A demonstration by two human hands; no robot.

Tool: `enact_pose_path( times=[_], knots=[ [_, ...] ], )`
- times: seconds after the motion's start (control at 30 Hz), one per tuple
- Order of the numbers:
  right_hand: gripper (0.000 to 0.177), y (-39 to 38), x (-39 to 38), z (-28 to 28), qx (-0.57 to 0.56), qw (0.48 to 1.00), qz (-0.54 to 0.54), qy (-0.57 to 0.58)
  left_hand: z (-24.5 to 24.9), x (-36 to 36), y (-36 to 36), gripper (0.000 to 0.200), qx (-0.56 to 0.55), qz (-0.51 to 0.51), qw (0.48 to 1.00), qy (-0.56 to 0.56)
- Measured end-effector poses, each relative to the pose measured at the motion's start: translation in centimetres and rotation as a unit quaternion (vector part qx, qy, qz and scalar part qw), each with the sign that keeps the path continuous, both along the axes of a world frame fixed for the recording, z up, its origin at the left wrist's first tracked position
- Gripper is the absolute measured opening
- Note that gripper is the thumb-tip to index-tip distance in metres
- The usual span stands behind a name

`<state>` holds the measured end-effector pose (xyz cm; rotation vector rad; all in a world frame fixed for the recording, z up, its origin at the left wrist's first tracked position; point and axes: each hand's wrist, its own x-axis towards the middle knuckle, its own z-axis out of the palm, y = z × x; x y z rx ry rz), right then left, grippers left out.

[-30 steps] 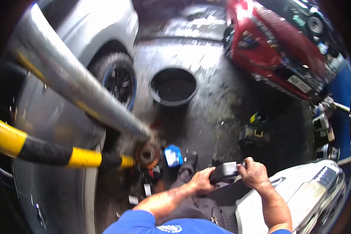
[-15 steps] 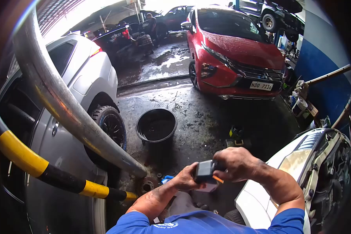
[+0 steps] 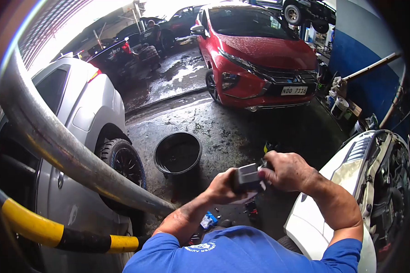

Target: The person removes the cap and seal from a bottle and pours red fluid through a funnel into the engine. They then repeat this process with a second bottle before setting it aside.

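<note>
My left hand [image 3: 224, 185] is wrapped round a dark grey, box-shaped object [image 3: 249, 178] in front of my chest. On the other side of it, my right hand [image 3: 289, 172] has its fingers closed at the object's right end. What those fingers hold there is hidden. Part of a pale surface shows under the object. Below my left hand, a blue item [image 3: 209, 220] lies on the floor.
A black tub [image 3: 178, 153] stands on the wet floor. A silver vehicle [image 3: 84, 119] and a metal pipe [image 3: 91, 166] with a yellow-black bar [image 3: 36, 224] are left. A red car [image 3: 259, 59] is ahead, a white car body [image 3: 325, 204] right. Someone [image 3: 153, 34] is far back.
The view has shifted and tilted. The grey object has turned in my hands, and the orange piece seen beside my right fingers no longer shows. More of the blue item on the floor is visible.
</note>
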<state>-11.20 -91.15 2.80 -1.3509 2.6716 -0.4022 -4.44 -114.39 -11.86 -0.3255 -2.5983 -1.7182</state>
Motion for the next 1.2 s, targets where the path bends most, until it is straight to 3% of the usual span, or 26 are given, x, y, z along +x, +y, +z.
enact_pose_path(
  times=[0.03, 0.07, 0.13, 0.2, 0.27, 0.37, 0.43, 0.47, 0.5, 0.57, 0.6, 0.63, 0.67, 0.73, 0.8, 0.87, 0.93, 1.0, 1.07, 1.13, 1.2],
  knots=[
    [0.044, -0.2, -0.3, -0.3, 0.041, 0.996, -0.074, -0.026, 0.3, 0.1, 1.4, 0.07, -0.063, 0.066, 0.995, 0.046],
    [0.044, -0.2, -0.6, -0.7, 0.081, 0.984, -0.147, -0.051, 0.2, -0.4, 1.5, 0.07, -0.063, 0.062, 0.995, 0.045],
    [0.044, 0.7, -0.6, -2.1, 0.014, 0.992, -0.123, -0.01, 0.1, -1.7, 0.8, 0.066, -0.145, 0.029, 0.986, 0.081],
    [0.044, 1.1, -0.3, -1.8, -0.003, 0.998, -0.026, 0.048, 0.1, -2.8, 0.1, 0.065, -0.086, -0.008, 0.99, 0.113],
    [0.046, 0.8, -0.3, -1.4, 0.006, 0.999, -0.036, 0.039, 0.9, -3.2, 0.6, 0.063, -0.047, -0.049, 0.997, 0.036],
    [0.044, 0.3, -2.3, -1.6, 0.023, 0.954, -0.295, -0.043, -0.8, -4.0, 3.9, 0.064, -0.118, 0.052, 0.98, 0.149],
    [0.037, 0.8, -3.9, -4.4, -0.021, 0.951, -0.31, 0.002, -1.2, -5.0, 5.0, 0.06, -0.153, 0.102, 0.946, 0.269],
    [0.034, 0.8, -4.0, -5.0, -0.065, 0.951, -0.299, 0.052, -1.0, -5.2, 4.7, 0.06, -0.152, 0.101, 0.946, 0.269],
    [0.034, 1.0, -3.7, -5.2, -0.064, 0.95, -0.301, 0.054, -0.7, -5.5, 4.3, 0.059, -0.12, 0.072, 0.967, 0.213],
    [0.032, 1.3, -2.6, -4.3, -0.131, 0.96, -0.162, 0.19, 0.7, -6.4, 2.9, 0.065, -0.09, -0.021, 0.992, 0.083],
    [0.032, 1.1, -2.3, -3.4, -0.151, 0.952, -0.087, 0.252, 0.9, -7.1, 1.7, 0.065, -0.088, -0.022, 0.993, 0.079],
    [0.033, 0.8, -1.3, -1.8, -0.138, 0.956, -0.026, 0.257, 1.0, -8.1, 0.5, 0.07, 0.038, -0.171, 0.984, 0.039],
    [0.034, 0.2, -0.2, 0.2, -0.124, 0.956, 0.036, 0.262, 1.2, -9.2, -0.1, 0.075, 0.164, -0.313, 0.935, -0.001],
    [0.036, -1.0, 1.5, 3.0, -0.106, 0.953, 0.129, 0.251, 2.4, -10.5, -0.2, 0.082, 0.196, -0.437, 0.869, -0.124],
    [0.036, -1.2, 2.1, 4.4, -0.08, 0.956, 0.155, 0.237, 2.5, -10.8, 0.6, 0.084, 0.223, -0.506, 0.821, -0.146],
    [0.034, -0.6, 1.0, 4.5, -0.098, 0.957, 0.155, 0.226, 2.7, -10.0, 1.2, 0.084, 0.244, -0.45, 0.844, -0.16],
    [0.029, 1.0, -0.4, 3.2, -0.093, 0.97, 0.045, 0.218, 4.1, -8.6, 1.2, 0.079, 0.193, -0.311, 0.918, -0.153],
    [0.029, 2.4, -1.3, 0.0, -0.12, 0.967, -0.16, 0.156, 3.3, -7.5, 2.5, 0.066, 0.051, -0.158, 0.986, 0.0],
    [0.03, 2.3, -1.4, -1.4, -0.089, 0.938, -0.334, -0.018, 1.1, -7.3, 4.8, 0.065, -0.088, -0.016, 0.96, 0.265],
    [0.03, 4.0, -2.2, -5.9, -0.146, 0.946, -0.267, 0.109, 0.2, -7.8, 4.6, 0.067, -0.106, 0.024, 0.941, 0.32],
    [0.03, 3.3, -1.4, -4.9, -0.167, 0.95, -0.196, 0.174, 0.5, -8.3, 3.3, 0.066, -0.049, -0.094, 0.969, 0.223]
  ],
)
